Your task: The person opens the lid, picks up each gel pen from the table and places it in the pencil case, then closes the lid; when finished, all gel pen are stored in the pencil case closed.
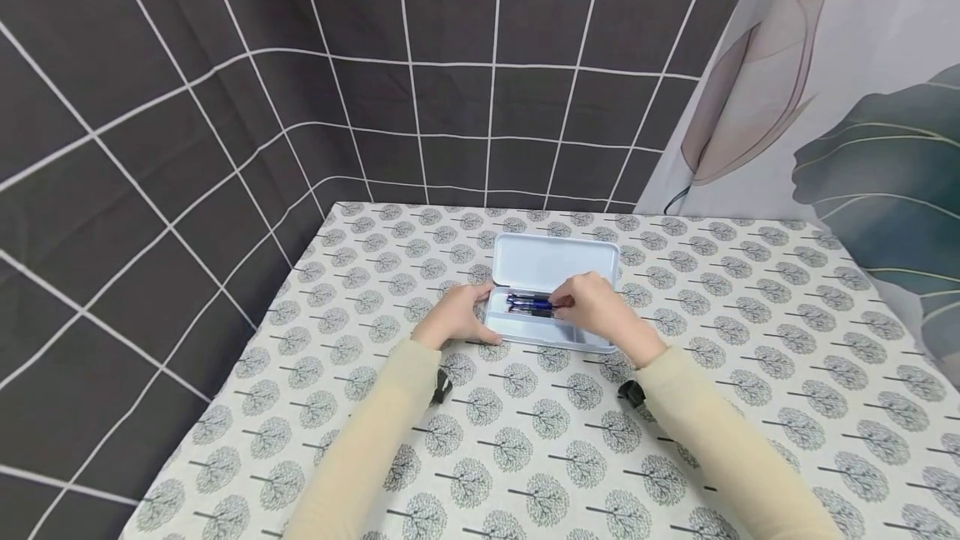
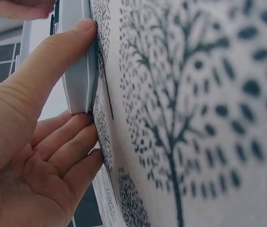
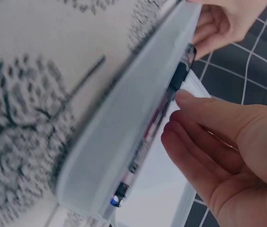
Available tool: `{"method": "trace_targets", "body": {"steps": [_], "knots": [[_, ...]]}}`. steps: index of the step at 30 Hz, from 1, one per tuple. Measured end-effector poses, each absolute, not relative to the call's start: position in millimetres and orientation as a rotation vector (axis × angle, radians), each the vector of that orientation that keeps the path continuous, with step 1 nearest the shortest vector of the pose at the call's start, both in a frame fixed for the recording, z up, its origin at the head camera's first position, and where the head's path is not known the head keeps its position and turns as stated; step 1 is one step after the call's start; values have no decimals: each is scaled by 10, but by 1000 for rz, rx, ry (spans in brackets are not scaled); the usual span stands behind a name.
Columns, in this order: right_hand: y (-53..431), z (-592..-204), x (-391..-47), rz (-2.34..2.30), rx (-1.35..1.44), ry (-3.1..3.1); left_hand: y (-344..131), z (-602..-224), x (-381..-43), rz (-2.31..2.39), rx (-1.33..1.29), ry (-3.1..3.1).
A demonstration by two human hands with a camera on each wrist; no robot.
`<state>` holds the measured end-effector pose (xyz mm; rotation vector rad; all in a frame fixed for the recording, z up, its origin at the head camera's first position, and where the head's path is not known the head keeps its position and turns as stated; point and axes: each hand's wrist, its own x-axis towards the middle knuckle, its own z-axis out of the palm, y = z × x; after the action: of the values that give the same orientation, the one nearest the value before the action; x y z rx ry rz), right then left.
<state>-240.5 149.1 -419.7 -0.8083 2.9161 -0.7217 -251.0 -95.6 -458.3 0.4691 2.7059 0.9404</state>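
Observation:
An open pale blue pencil case [image 1: 517, 327] lies on the table with its lid [image 1: 555, 261] laid back on the far side. Several dark and blue pens [image 1: 531, 304] lie lengthwise in its rear compartment. My left hand [image 1: 457, 315] holds the case's left end, thumb along the front wall [image 2: 79, 61] and fingers at the end. Over the pens is my right hand [image 1: 596, 307], its bent thumb and fingertips close together at their right part. In the right wrist view the thumb tip overlaps a pen [image 3: 147, 130]; I cannot tell whether it is pinched.
A white cloth with grey tree prints [image 1: 543, 419] covers the table. Behind and to the left hangs a dark curtain with white grid lines [image 1: 450, 98]. A pale curtain with leaf shapes [image 1: 870, 140] hangs at the right. Dark straps show near both wrists.

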Motion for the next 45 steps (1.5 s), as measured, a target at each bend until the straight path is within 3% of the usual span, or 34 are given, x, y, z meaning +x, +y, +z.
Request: {"method": "trace_targets", "body": {"steps": [21, 45], "knots": [[1797, -4021, -2607, -737, -703, 3150, -961, -4590, -2505, 950, 477, 2698], [1724, -3899, -2944, -779, -594, 3188, -961, -4549, -2471, 947, 468, 2695]]}}
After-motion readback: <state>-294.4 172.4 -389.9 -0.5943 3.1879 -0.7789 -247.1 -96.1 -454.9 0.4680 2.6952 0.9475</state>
